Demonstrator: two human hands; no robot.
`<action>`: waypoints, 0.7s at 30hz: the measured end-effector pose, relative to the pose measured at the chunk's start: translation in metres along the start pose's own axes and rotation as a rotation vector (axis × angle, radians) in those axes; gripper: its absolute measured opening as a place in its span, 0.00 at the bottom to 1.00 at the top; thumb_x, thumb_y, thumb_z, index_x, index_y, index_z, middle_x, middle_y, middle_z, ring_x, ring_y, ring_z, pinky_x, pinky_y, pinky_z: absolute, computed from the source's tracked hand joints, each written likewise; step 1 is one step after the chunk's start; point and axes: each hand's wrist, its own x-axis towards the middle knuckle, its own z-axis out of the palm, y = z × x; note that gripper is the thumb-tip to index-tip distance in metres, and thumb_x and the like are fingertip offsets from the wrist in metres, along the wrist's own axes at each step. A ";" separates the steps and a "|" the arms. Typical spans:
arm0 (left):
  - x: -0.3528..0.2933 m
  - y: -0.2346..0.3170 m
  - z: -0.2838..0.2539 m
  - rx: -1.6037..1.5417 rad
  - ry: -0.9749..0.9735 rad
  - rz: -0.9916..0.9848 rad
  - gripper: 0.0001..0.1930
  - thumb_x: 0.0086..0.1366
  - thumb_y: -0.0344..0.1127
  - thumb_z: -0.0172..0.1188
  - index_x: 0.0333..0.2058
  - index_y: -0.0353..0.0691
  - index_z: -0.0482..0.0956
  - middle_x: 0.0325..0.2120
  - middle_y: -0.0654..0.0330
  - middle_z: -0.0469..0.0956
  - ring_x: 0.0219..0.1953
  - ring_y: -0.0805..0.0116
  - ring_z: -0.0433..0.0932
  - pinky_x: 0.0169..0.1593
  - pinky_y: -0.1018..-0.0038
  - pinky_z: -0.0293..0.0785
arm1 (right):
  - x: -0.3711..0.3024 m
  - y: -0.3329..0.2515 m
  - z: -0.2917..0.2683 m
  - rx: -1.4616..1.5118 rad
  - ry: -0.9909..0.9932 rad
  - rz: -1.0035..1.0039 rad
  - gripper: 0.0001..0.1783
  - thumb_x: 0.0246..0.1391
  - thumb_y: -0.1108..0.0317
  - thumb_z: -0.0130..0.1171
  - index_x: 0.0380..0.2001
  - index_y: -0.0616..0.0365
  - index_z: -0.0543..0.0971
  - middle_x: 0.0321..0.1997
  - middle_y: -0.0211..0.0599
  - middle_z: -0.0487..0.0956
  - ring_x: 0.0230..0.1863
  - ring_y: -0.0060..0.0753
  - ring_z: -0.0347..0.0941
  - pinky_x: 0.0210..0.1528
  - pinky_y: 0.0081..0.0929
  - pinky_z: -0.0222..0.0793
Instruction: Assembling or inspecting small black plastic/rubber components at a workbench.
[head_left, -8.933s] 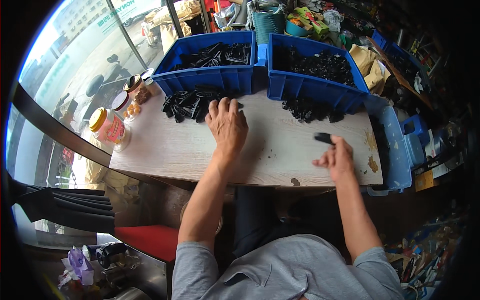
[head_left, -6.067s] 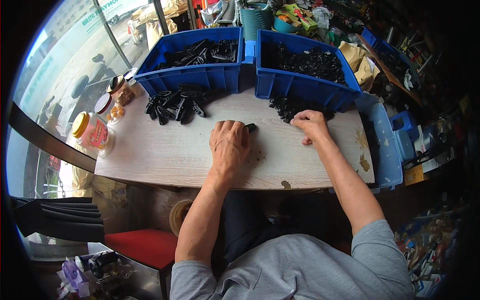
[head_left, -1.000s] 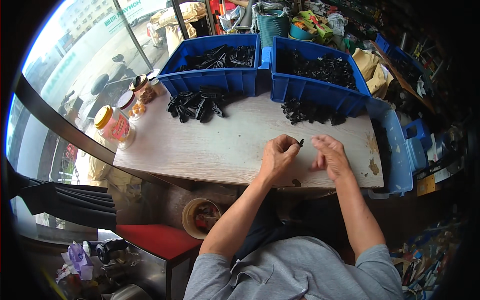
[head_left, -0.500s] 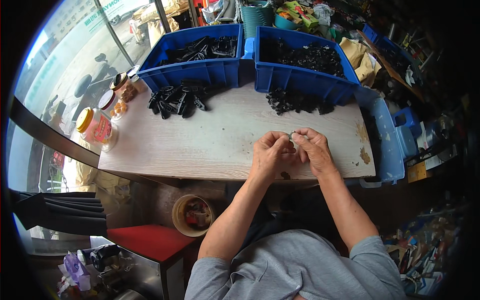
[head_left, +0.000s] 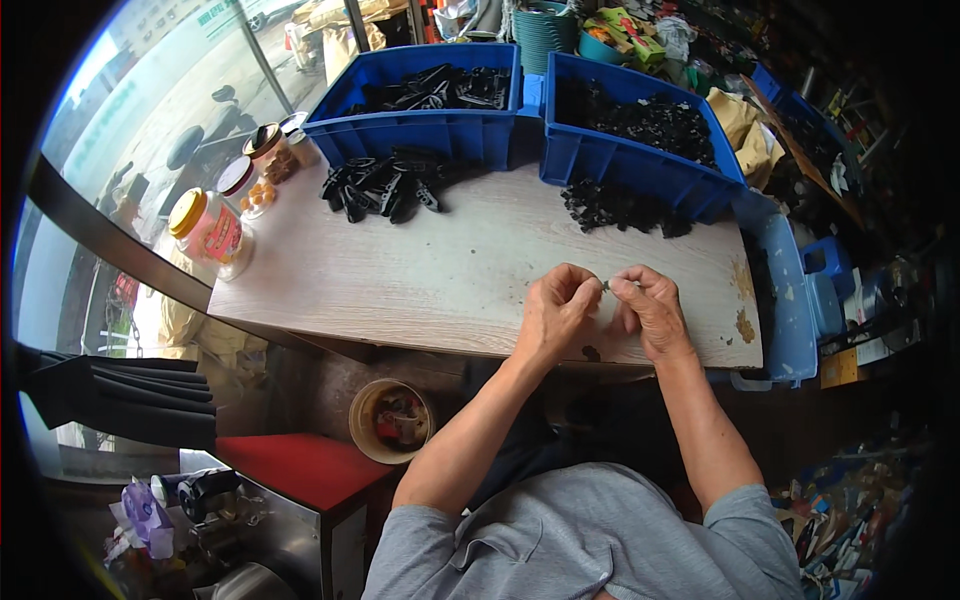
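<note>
Over the front right part of the pale wooden table, my left hand (head_left: 556,310) and my right hand (head_left: 655,312) meet at their fingertips. Both pinch a small dark piece (head_left: 606,286) between thumb and forefinger; its exact kind is too small to make out. Beyond my hands lies a loose pile of small black plastic parts (head_left: 625,210), in front of a blue bin (head_left: 640,172) full of similar ones. Farther left, long black plastic pieces (head_left: 385,185) are heaped before a second blue bin (head_left: 420,138) that holds more of them.
Clear jars with lids (head_left: 215,235) line the table's left edge by the window. A light blue crate (head_left: 790,320) stands against the right edge. Below the table are a round waste bucket (head_left: 362,425) and a red-topped cabinet (head_left: 300,468).
The whole view has shifted, so the table and bins sit farther right. My fingertips have drawn slightly apart, and the small piece shows between them. Both hands keep their pinch.
</note>
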 end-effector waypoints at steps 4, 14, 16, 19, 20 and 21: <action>0.021 0.032 -0.053 1.217 0.579 0.709 0.16 0.61 0.36 0.62 0.44 0.32 0.77 0.44 0.50 0.78 0.44 0.55 0.76 0.48 0.65 0.74 | 0.001 0.004 -0.005 0.126 0.003 0.004 0.09 0.55 0.64 0.65 0.32 0.57 0.78 0.10 0.27 0.67 0.12 0.25 0.68 0.18 0.29 0.75; 0.050 0.028 -0.121 1.688 0.307 0.859 0.08 0.56 0.27 0.60 0.36 0.38 0.78 0.39 0.53 0.80 0.56 0.48 0.73 0.58 0.58 0.68 | 0.003 0.006 -0.001 0.127 0.025 0.008 0.09 0.56 0.65 0.65 0.32 0.57 0.77 0.10 0.27 0.67 0.11 0.26 0.69 0.17 0.28 0.73; 0.039 0.026 -0.109 1.654 0.233 0.868 0.09 0.55 0.26 0.60 0.37 0.39 0.77 0.39 0.53 0.80 0.56 0.48 0.73 0.58 0.58 0.68 | 0.002 0.006 -0.002 0.119 0.029 0.011 0.09 0.56 0.65 0.65 0.32 0.57 0.77 0.10 0.27 0.67 0.11 0.27 0.69 0.17 0.28 0.73; 0.024 0.027 -0.101 1.605 0.140 0.911 0.11 0.54 0.25 0.61 0.38 0.39 0.76 0.39 0.54 0.80 0.55 0.48 0.75 0.59 0.58 0.68 | 0.002 0.006 -0.002 0.145 0.029 0.016 0.08 0.56 0.65 0.64 0.32 0.57 0.77 0.10 0.28 0.67 0.11 0.26 0.69 0.17 0.29 0.74; 0.019 0.028 -0.099 1.562 0.128 0.914 0.12 0.53 0.24 0.61 0.37 0.39 0.77 0.38 0.54 0.80 0.54 0.49 0.75 0.58 0.58 0.69 | 0.002 0.006 -0.002 0.141 0.031 0.011 0.08 0.56 0.65 0.64 0.32 0.57 0.77 0.10 0.28 0.67 0.12 0.26 0.69 0.17 0.29 0.74; 0.014 0.029 -0.098 1.520 0.116 0.917 0.12 0.52 0.23 0.61 0.37 0.39 0.77 0.37 0.54 0.81 0.53 0.49 0.76 0.58 0.58 0.69 | 0.002 0.006 -0.002 0.138 0.033 0.007 0.08 0.56 0.65 0.64 0.32 0.57 0.77 0.11 0.28 0.67 0.12 0.26 0.69 0.18 0.30 0.75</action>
